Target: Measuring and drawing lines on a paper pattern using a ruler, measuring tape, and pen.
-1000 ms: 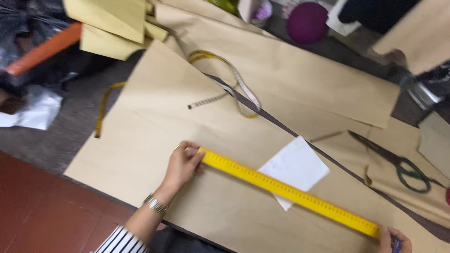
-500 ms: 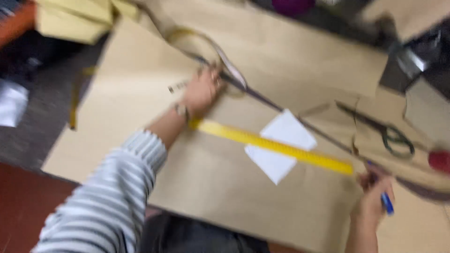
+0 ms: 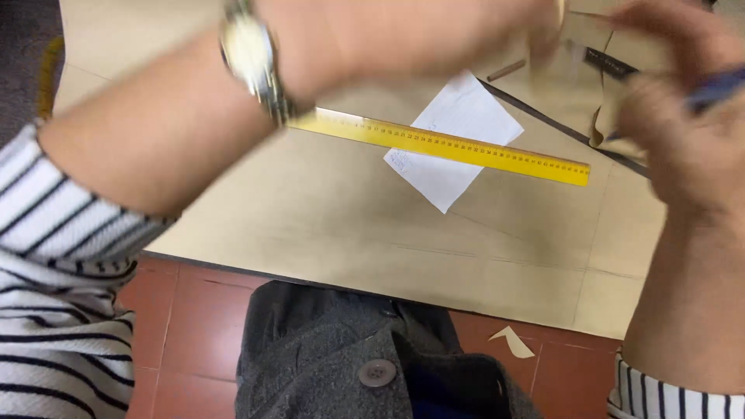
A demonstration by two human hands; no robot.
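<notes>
My left hand [image 3: 419, 31] is lifted close to the camera at the top and is blurred, so its fingers are unclear; a wristwatch [image 3: 252, 58] sits on the wrist. At the right edge my right hand [image 3: 683, 116] is also raised and blurred, and it grips a blue pen [image 3: 718, 89]. Neither hand touches the yellow ruler [image 3: 450, 146], which lies slantwise on the brown paper [image 3: 349, 225]. The ruler crosses a white sheet [image 3: 434, 182].
A dark narrow strip [image 3: 543, 116] runs across the paper beyond the ruler. Below the paper's near edge are a grey buttoned coat [image 3: 341, 349], red floor tiles [image 3: 194, 318] and a small paper scrap [image 3: 512, 341].
Both hands have left the ruler and risen toward the camera. The view has tipped down and closer, so the floor and coat now show. The ruler stays on the paper.
</notes>
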